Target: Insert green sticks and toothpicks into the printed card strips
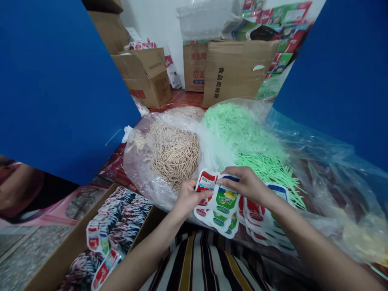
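Between my two hands is a flat bottle-shaped packet (224, 198), one half red with a barcode label, the other green with "Sprite" lettering. My left hand (188, 198) pinches its red side, thumb on top. My right hand (246, 184) grips the upper edge of the green side with thumb and fingers. More such packets (226, 226) lie just beneath it, and a fanned stack of packets (266, 226) sits under my right forearm. Beyond my hands are a heap of thin beige sticks (177, 155) and a heap of green sticks (260, 161), both in clear plastic bags.
An open carton (45, 264) filled with packed rows of packets stands at my lower left. Cardboard boxes (239, 74) line the back wall. Blue panels (60, 81) rise on both sides. Part of another person's arm (22, 184) shows at the far left.
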{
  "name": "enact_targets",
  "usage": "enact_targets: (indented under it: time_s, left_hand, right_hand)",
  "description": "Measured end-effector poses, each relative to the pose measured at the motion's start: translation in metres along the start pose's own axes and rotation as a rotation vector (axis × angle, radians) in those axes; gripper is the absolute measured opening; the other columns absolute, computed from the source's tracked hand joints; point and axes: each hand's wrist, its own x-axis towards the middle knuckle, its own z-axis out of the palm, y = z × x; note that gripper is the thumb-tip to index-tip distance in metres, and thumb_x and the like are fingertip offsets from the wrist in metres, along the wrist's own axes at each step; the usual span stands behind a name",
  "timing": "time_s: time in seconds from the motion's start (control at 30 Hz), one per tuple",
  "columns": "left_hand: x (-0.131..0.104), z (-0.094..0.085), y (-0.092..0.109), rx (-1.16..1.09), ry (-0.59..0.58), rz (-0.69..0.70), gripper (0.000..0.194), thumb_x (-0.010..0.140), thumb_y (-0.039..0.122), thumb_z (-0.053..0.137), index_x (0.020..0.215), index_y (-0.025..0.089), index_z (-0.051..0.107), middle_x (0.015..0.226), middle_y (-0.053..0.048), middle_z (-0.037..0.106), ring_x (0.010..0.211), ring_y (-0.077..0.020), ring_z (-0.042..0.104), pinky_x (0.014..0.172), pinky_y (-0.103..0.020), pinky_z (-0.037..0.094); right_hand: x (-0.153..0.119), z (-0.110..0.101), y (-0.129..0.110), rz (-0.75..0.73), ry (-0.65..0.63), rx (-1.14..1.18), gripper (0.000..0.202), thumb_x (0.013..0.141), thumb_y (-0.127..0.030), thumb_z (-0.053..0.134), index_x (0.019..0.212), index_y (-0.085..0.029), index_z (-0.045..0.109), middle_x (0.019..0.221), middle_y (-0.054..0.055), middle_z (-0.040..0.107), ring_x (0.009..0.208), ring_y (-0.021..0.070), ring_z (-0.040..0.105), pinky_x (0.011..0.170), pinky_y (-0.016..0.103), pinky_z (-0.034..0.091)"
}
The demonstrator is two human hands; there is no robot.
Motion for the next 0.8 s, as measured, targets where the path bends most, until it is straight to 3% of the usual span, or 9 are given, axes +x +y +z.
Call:
enact_targets:
  time_s: [0.13, 0.2, 0.4, 0.5, 0.57, 0.67, 0.8]
  left_hand:
    - [0.002, 0.004, -0.001, 0.006, -0.055, -0.034, 0.029, 0.057, 0.029, 0.082, 0.077, 0.011, 0.072, 0.068, -0.005, 0.072, 0.056, -0.0152, 0.063, 0.06, -0.028, 0.051]
    - [0.003, 0.004, -0.002, 0.088, -0.042, 0.033, 0.027, 0.059, 0.029, 0.081, 0.077, 0.011, 0.072, 0.068, -0.005, 0.072, 0.057, -0.0155, 0.063, 0.059, -0.028, 0.051]
    - [0.0, 0.0, 0.0, 0.517, 0.11, 0.678, 0.015, 0.068, 0.023, 0.075, 0.081, 0.017, 0.072, 0.083, -0.006, 0.07, 0.077, -0.0182, 0.066, 0.071, -0.031, 0.053]
    - [-0.006, -0.007, 0.002, 0.634, 0.123, 0.95, 0.012, 0.074, 0.022, 0.071, 0.085, 0.021, 0.072, 0.102, -0.009, 0.068, 0.092, -0.0209, 0.065, 0.08, -0.036, 0.053]
    - [-0.008, -0.011, 0.002, 0.715, 0.106, 1.051, 0.012, 0.078, 0.021, 0.066, 0.088, 0.022, 0.072, 0.108, -0.01, 0.067, 0.1, -0.0226, 0.063, 0.085, -0.039, 0.052]
    - [-0.009, -0.013, 0.003, 0.795, 0.075, 1.059, 0.014, 0.079, 0.021, 0.064, 0.091, 0.022, 0.071, 0.109, -0.011, 0.067, 0.1, -0.0228, 0.063, 0.087, -0.039, 0.051]
    - [-0.008, -0.003, 0.011, 0.814, -0.064, 0.918, 0.008, 0.076, 0.022, 0.067, 0.083, 0.018, 0.066, 0.115, -0.013, 0.064, 0.108, -0.0252, 0.059, 0.094, -0.039, 0.046]
  right_hand:
    - [-0.003, -0.005, 0.0, -0.016, 0.027, -0.072, 0.031, 0.084, -0.043, 0.059, 0.076, -0.014, 0.066, 0.068, 0.003, 0.065, 0.063, 0.0136, 0.059, 0.057, 0.022, 0.042]
    - [-0.005, -0.006, 0.0, -0.122, 0.036, -0.119, 0.025, 0.086, -0.037, 0.059, 0.078, -0.014, 0.067, 0.069, 0.003, 0.064, 0.063, 0.0124, 0.059, 0.058, 0.022, 0.043]
    - [-0.025, -0.002, 0.007, -0.613, 0.223, -0.508, 0.02, 0.09, -0.012, 0.048, 0.096, -0.017, 0.066, 0.081, 0.007, 0.063, 0.079, 0.016, 0.058, 0.067, 0.028, 0.048]
    - [-0.039, -0.002, 0.008, -0.739, 0.23, -0.667, 0.026, 0.089, -0.011, 0.049, 0.108, -0.022, 0.064, 0.094, 0.007, 0.067, 0.093, 0.019, 0.059, 0.085, 0.036, 0.051]
    - [-0.047, -0.004, 0.009, -0.779, 0.204, -0.743, 0.03, 0.089, -0.012, 0.049, 0.112, -0.025, 0.063, 0.099, 0.005, 0.068, 0.098, 0.0193, 0.06, 0.094, 0.039, 0.049]
    - [-0.053, -0.006, 0.013, -0.764, 0.222, -0.748, 0.033, 0.088, -0.012, 0.05, 0.116, -0.026, 0.061, 0.1, 0.004, 0.069, 0.097, 0.0194, 0.061, 0.096, 0.039, 0.049]
    - [-0.052, -0.001, 0.017, -0.629, 0.304, -0.573, 0.03, 0.089, -0.012, 0.05, 0.113, -0.024, 0.062, 0.093, 0.005, 0.069, 0.091, 0.0183, 0.063, 0.088, 0.038, 0.051]
